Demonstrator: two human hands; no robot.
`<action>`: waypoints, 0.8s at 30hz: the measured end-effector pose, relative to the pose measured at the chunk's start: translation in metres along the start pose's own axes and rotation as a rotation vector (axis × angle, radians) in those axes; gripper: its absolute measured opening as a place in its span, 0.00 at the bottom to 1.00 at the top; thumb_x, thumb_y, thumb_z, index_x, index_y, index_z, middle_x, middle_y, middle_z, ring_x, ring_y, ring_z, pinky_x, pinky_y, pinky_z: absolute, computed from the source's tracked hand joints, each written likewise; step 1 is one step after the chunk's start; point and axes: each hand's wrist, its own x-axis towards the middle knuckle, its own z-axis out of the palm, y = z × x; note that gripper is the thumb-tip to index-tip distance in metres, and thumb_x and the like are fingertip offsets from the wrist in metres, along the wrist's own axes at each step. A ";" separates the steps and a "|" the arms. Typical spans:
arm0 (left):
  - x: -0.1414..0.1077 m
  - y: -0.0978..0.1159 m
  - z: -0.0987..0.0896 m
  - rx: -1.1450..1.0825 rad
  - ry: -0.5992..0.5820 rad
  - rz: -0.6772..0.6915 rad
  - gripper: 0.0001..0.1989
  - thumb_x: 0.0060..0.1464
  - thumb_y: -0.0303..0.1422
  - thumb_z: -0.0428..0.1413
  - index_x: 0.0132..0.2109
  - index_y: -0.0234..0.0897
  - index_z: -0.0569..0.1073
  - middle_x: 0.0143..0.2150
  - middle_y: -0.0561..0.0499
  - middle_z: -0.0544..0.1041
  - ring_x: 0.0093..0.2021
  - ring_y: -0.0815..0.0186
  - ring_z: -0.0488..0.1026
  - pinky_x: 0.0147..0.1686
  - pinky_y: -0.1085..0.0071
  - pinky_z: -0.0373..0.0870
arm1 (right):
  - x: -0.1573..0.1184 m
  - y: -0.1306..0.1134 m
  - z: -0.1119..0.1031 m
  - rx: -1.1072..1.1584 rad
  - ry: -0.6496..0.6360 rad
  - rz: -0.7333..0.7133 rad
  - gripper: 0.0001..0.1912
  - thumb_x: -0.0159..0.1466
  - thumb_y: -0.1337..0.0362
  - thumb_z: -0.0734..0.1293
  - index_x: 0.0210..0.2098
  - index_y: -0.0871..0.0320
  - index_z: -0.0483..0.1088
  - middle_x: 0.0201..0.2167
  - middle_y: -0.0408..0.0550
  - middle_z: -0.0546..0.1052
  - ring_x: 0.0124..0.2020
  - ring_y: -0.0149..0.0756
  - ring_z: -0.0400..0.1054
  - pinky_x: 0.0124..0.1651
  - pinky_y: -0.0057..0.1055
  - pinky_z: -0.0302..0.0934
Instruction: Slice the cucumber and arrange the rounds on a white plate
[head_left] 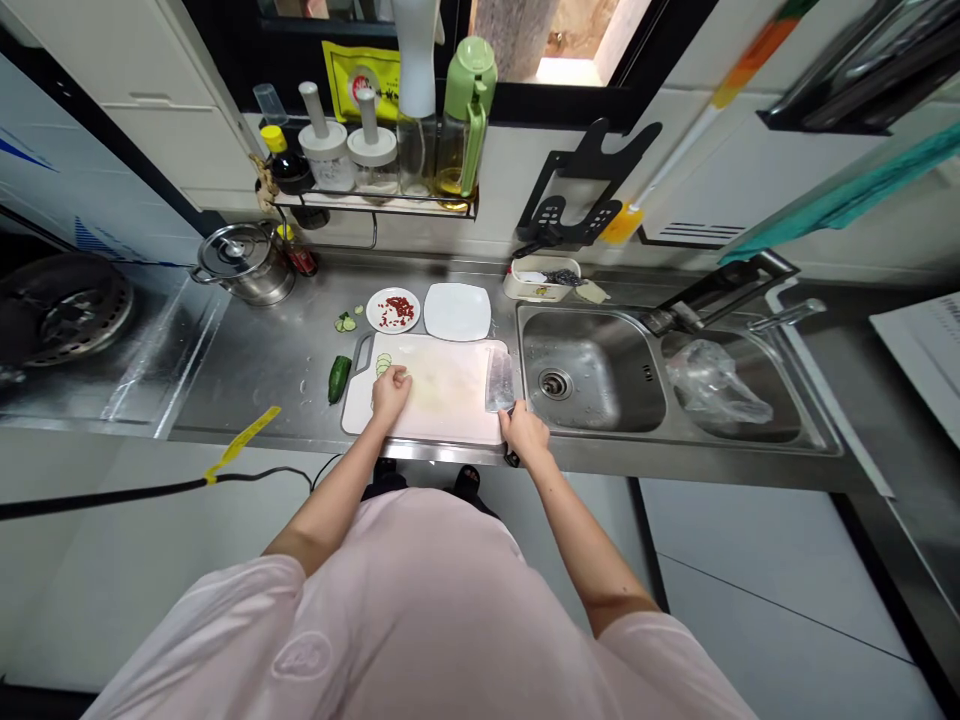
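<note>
On the left part of the white cutting board [442, 425] rests my left hand [391, 397], its fingers curled together. A few thin cucumber slices [383, 363] lie just beyond it; whether the fingers hold anything is hidden. My right hand [523, 432] is wrapped around the dark handle of a cleaver [499, 382], whose wide blade lies over the board's right end. Left of the board, on the steel counter, lies a dark green piece of cucumber [339, 380].
Behind the board are a plate of chopped red pieces [381, 322], an empty white plate [457, 311] and small green scraps [345, 322]. A lidded pot [255, 270] stands left. To the right is a sink [600, 370]; a plastic bag [716, 380] lies in its second basin.
</note>
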 end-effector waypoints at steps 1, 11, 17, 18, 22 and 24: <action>0.006 0.003 0.006 -0.015 -0.007 -0.005 0.14 0.51 0.35 0.53 0.45 0.38 0.72 0.32 0.51 0.75 0.34 0.67 0.73 0.39 0.73 0.66 | 0.000 0.000 0.000 -0.003 -0.003 -0.003 0.23 0.68 0.51 0.53 0.53 0.63 0.58 0.40 0.61 0.75 0.45 0.49 0.70 0.45 0.39 0.59; 0.068 0.028 0.042 -0.061 -0.062 -0.165 0.17 0.48 0.36 0.55 0.47 0.38 0.72 0.33 0.51 0.76 0.34 0.64 0.73 0.37 0.71 0.65 | 0.043 -0.008 -0.040 0.101 0.108 -0.041 0.26 0.67 0.48 0.53 0.55 0.60 0.61 0.44 0.60 0.74 0.48 0.47 0.68 0.47 0.36 0.57; 0.092 0.045 0.049 0.041 -0.079 -0.169 0.14 0.49 0.37 0.55 0.44 0.38 0.72 0.39 0.45 0.78 0.42 0.59 0.73 0.42 0.68 0.64 | 0.108 -0.042 -0.063 0.287 0.104 -0.044 0.19 0.65 0.54 0.56 0.44 0.59 0.69 0.44 0.56 0.75 0.47 0.44 0.68 0.46 0.33 0.59; 0.095 0.046 0.051 0.053 -0.079 -0.165 0.14 0.49 0.37 0.55 0.43 0.38 0.72 0.40 0.44 0.77 0.43 0.58 0.73 0.42 0.68 0.64 | 0.117 -0.047 -0.065 0.317 0.095 -0.040 0.18 0.65 0.55 0.57 0.43 0.59 0.69 0.44 0.55 0.75 0.47 0.43 0.68 0.46 0.32 0.59; 0.104 0.046 0.058 0.074 -0.086 -0.170 0.11 0.50 0.37 0.55 0.40 0.38 0.72 0.42 0.42 0.77 0.44 0.55 0.73 0.42 0.66 0.64 | 0.143 -0.062 -0.067 0.417 0.052 -0.033 0.17 0.64 0.57 0.58 0.43 0.62 0.70 0.41 0.55 0.76 0.44 0.39 0.69 0.45 0.28 0.59; 0.107 0.047 0.062 0.080 -0.094 -0.167 0.10 0.50 0.37 0.54 0.39 0.38 0.72 0.42 0.42 0.77 0.44 0.54 0.73 0.42 0.66 0.64 | 0.149 -0.067 -0.067 0.447 0.046 -0.016 0.17 0.63 0.58 0.59 0.43 0.64 0.69 0.38 0.56 0.77 0.43 0.39 0.69 0.45 0.28 0.59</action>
